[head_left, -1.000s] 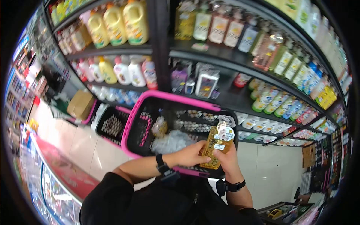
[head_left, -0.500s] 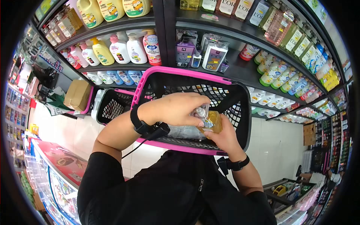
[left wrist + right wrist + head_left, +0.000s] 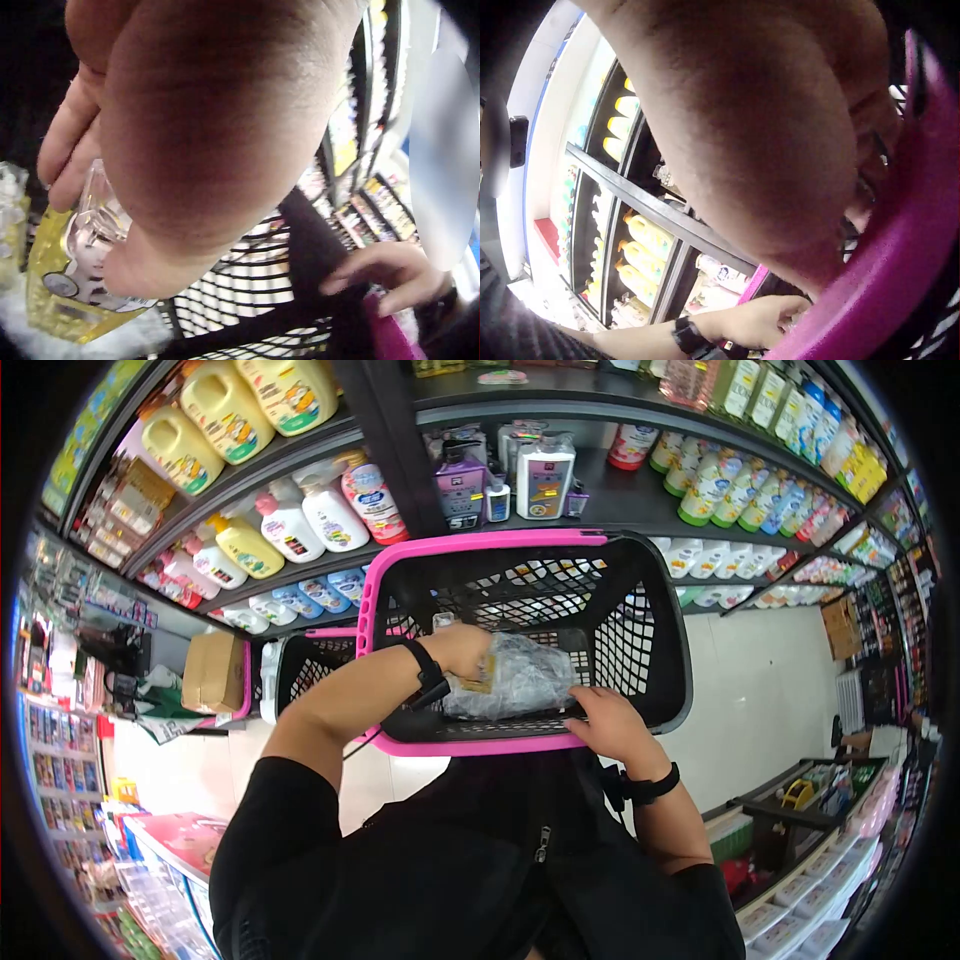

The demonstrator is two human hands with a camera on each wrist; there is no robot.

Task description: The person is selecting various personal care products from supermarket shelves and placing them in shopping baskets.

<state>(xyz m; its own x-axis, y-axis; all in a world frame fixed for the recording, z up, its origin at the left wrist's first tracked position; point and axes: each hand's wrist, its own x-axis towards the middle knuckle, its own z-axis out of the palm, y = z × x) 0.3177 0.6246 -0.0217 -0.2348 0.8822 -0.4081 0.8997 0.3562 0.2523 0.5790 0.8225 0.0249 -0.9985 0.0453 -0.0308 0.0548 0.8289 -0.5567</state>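
Note:
My left hand (image 3: 462, 650) reaches down into the black shopping basket (image 3: 645, 640) with the pink rim. It grips the clear top of a yellow see-through bottle (image 3: 52, 255), thumb on one side and fingers on the other. Crumpled clear plastic wrap (image 3: 520, 670) lies on the basket floor beside this bottle. A second yellow bottle with a clear top (image 3: 11, 217) shows at the left edge of the left wrist view. Over the basket's near side, my right hand (image 3: 615, 728) holds nothing, its loose fingers at the pink rim (image 3: 840, 300).
Shelves of pump bottles and jugs (image 3: 228, 410) line the back, behind the basket. To the left stand a smaller black basket (image 3: 305, 660) and a cardboard box (image 3: 213, 672). A low display rack (image 3: 800, 800) is at the right.
The yellow bottle has gone from both hands to the left hand alone, and down to the left inside the basket. My right hand has let go of it and moved to the near rim.

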